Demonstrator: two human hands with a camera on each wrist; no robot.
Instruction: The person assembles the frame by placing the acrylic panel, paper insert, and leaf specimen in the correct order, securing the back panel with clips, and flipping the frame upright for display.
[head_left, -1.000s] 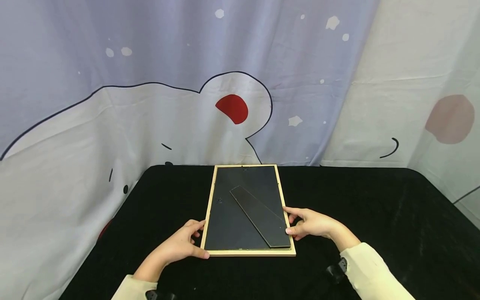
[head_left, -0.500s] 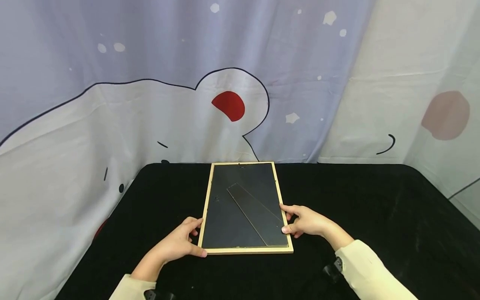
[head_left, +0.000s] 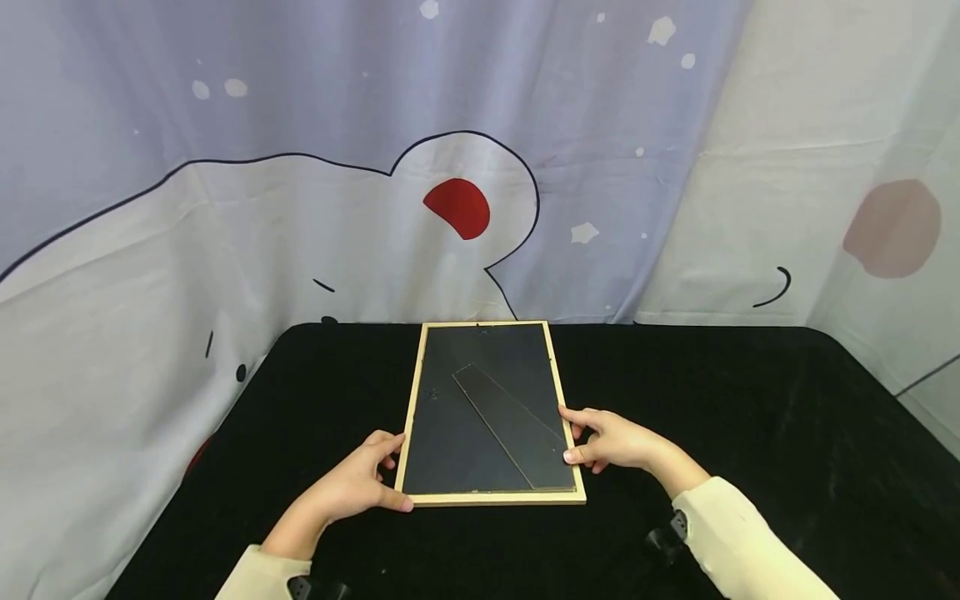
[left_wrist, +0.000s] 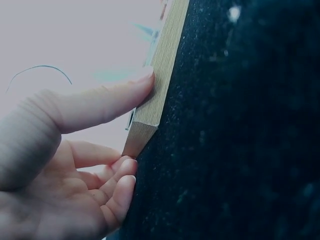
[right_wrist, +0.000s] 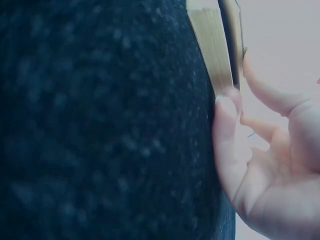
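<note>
A picture frame with a light wood border lies on the black cloth, its dark back panel facing up. Across that panel a dark stand flap lies flat and slanted. My left hand holds the near left corner, thumb on the near edge and fingers along the left side. In the left wrist view the thumb presses on the wood. On the right border my right hand grips the side with thumb and forefinger. Its fingertips touch the frame's wooden side in the right wrist view.
The table is covered with black cloth. Behind it hangs a pale curtain with printed shapes, close to the frame's far edge. Cream sleeves and dark wrist devices show at the bottom.
The stand flap, slightly raised one second ago, now lies flat against the back panel. Both hands keep their places on the frame, while the head view has shifted a little.
</note>
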